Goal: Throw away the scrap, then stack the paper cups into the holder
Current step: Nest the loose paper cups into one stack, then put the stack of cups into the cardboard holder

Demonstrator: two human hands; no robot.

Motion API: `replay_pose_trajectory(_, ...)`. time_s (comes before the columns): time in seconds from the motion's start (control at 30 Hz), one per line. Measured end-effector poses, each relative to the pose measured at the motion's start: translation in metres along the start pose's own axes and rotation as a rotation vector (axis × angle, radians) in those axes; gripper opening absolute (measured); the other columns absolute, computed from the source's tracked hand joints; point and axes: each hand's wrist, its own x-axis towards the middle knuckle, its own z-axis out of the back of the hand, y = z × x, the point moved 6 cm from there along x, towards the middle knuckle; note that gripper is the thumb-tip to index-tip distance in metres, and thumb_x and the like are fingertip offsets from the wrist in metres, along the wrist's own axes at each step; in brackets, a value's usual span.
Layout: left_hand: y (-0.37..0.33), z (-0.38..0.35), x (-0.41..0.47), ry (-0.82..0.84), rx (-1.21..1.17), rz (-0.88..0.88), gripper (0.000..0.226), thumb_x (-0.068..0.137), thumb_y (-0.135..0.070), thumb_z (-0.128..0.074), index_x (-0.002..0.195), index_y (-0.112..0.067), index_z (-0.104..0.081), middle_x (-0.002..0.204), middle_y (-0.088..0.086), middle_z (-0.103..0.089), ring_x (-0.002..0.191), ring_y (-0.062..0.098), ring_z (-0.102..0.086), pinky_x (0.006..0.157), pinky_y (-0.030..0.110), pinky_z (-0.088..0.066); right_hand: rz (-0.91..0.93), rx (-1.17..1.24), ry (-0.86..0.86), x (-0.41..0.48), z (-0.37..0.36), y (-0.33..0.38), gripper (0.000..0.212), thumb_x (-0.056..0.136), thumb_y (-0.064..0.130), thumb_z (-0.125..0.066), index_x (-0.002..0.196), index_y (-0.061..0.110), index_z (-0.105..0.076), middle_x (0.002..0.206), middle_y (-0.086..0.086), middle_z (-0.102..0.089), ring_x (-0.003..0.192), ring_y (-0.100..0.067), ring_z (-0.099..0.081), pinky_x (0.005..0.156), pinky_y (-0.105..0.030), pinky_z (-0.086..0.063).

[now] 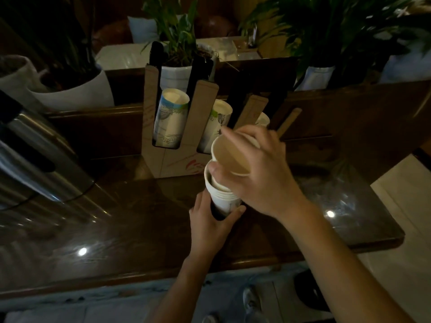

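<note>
My left hand (pixel 213 226) grips the lower part of a nested stack of white paper cups (pixel 222 197), held just above the dark counter. A single paper cup (pixel 229 157) sits tilted in my right hand (pixel 261 176), its mouth facing me, directly over the stack's top rim. Behind stands a brown cardboard cup holder (pixel 172 159) with several slots. Its left slot holds printed cups (pixel 170 117), the middle slot more cups (pixel 220 115), and a third slot shows a cup rim (pixel 263 119). No scrap is visible.
A shiny metal appliance (pixel 39 155) stands at the left on the glossy dark wooden counter (pixel 130 220). White plant pots (pixel 77 92) with leafy plants line a ledge behind the holder. A dark round object (pixel 310 290) sits on the light floor below the counter's edge.
</note>
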Motion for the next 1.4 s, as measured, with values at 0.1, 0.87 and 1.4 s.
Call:
replay_pose_trajectory(0.1, 0.001, -0.003, 0.0, 0.044, -0.004, -0.025, 0.079, 0.075, -0.051, -0.081, 0.141, -0.026, -0.046, 0.136, -0.005, -0.061, 0.125, 0.011, -0.061, 0.101, 0.051, -0.054, 0.034, -0.081, 0.202, -0.004, -0.033, 0.003, 0.074, 0.086, 0.068, -0.048, 0.147, 0.028, -0.04, 0.149, 0.003, -0.038, 0.139, -0.018, -0.034, 0.11, -0.044, -0.023)
replay_pose_trajectory(0.87, -0.003, 0.041, -0.01, 0.183, -0.861, 0.249, 0.084, 0.075, -0.036, -0.089, 0.141, -0.057, -0.041, 0.145, 0.005, -0.06, 0.134, 0.026, -0.059, 0.096, 0.037, -0.059, -0.525, 1.175, 0.074, -0.055, -0.105, -0.009, 0.052, 0.071, 0.059, -0.078, 0.118, 0.041, -0.065, 0.117, 0.012, -0.073, 0.106, -0.007, -0.072, 0.076, -0.02, -0.059)
replay_pose_trajectory(1.4, -0.038, 0.1, 0.018, 0.219, -0.331, -0.106, 0.082, 0.072, -0.042, -0.088, 0.144, -0.033, -0.049, 0.136, -0.016, -0.057, 0.125, 0.013, -0.06, 0.094, 0.041, -0.062, -0.487, 1.399, -0.091, -0.019, -0.088, -0.008, 0.088, 0.064, 0.047, -0.09, 0.141, 0.033, -0.05, 0.134, 0.004, -0.067, 0.121, -0.016, -0.066, 0.097, -0.043, -0.055)
